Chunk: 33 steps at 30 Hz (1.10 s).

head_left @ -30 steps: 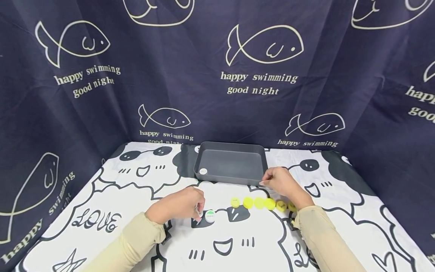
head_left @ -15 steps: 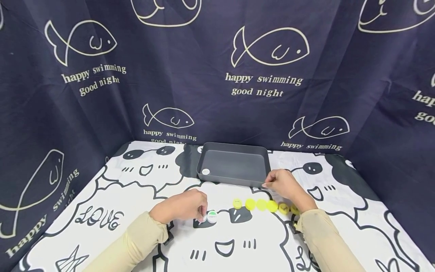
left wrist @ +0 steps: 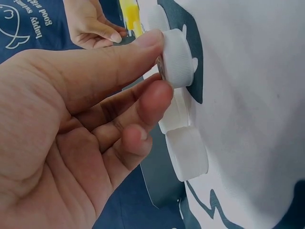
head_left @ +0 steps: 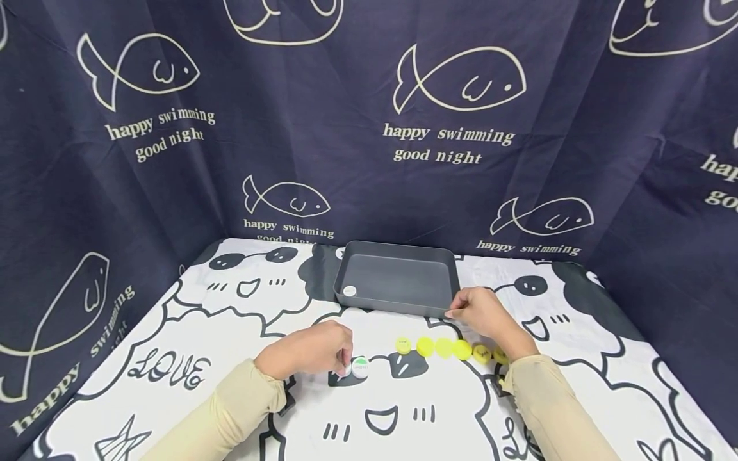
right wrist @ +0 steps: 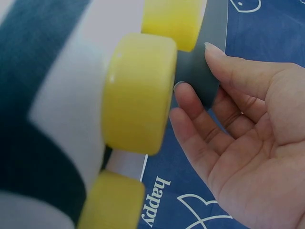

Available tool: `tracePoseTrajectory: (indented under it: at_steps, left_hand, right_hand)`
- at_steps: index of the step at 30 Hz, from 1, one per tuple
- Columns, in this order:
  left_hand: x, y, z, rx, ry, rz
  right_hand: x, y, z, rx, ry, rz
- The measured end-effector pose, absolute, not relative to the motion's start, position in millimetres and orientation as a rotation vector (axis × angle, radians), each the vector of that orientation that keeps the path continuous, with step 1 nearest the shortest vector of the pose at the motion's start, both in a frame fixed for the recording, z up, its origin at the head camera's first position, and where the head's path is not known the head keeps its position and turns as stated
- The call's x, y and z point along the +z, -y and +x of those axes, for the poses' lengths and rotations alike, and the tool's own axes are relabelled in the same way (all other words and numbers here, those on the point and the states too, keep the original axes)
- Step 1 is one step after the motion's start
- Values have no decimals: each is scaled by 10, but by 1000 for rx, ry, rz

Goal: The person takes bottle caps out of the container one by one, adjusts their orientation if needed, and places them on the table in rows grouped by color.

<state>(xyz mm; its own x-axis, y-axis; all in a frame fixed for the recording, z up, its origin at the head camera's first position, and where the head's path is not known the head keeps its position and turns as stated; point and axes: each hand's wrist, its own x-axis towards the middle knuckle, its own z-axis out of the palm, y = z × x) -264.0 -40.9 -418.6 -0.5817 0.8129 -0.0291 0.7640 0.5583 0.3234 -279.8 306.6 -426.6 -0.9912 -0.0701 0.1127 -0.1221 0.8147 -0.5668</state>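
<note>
My left hand [head_left: 311,349] pinches a white ribbed bottle cap [left wrist: 180,59] between thumb and fingertips, just at the tablecloth. Right beside that cap lies a second white one with a green and white top [head_left: 360,367]. Two more white caps, a nearer one [left wrist: 187,152] and one partly behind my fingers [left wrist: 175,114], show in the left wrist view. The hand hides them in the head view. With thumb and fingers, my right hand [head_left: 483,315] holds the near right corner of a dark grey rectangular tray [head_left: 398,308].
Several yellow caps [head_left: 444,347] form a row between the tray and me, partly under my right wrist. A small white disc [head_left: 349,291] is in the tray's near left corner. A dark blue fish-print curtain [head_left: 450,186] stands behind the table.
My left hand has lowered the white cap slightly, bringing it against the green-topped one. The right hand has kept its place at the tray corner; the head view shifted a little.
</note>
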Motion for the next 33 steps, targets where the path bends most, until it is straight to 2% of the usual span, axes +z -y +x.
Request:
tracePoseTrajectory:
  at_steps: [19, 33]
  left_hand:
    - [-4176, 403, -2626, 320, -2665, 1383]
    - [-3937, 601, -2788, 764, -2805, 1443]
  right_hand:
    - [-4266, -3080, -2804, 907, 2916, 154]
    - [-4248, -3069, -2793, 915, 2923, 154]
